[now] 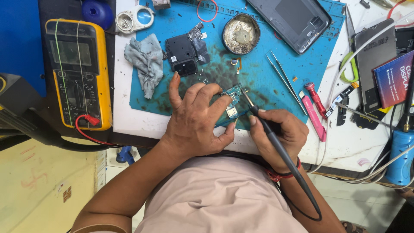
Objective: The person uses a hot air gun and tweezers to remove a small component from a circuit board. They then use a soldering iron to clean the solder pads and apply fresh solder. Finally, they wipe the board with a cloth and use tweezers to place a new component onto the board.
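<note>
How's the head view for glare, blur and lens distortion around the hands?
Head view: even, soft light, no hard shadows; mild sheen on the meter screen; left hand, circuit board and soldering iron in the right hand are sharp; wide-angle bending shows at the frame edges.

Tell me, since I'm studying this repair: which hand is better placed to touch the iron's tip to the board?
Right. The right hand grips the soldering iron, tip already at the circuit board, which the left hand holds.

Circuit board half hidden under left-hand fingers. Phone back cover cut off by top edge. Solder point perhaps too small to tell.
</note>
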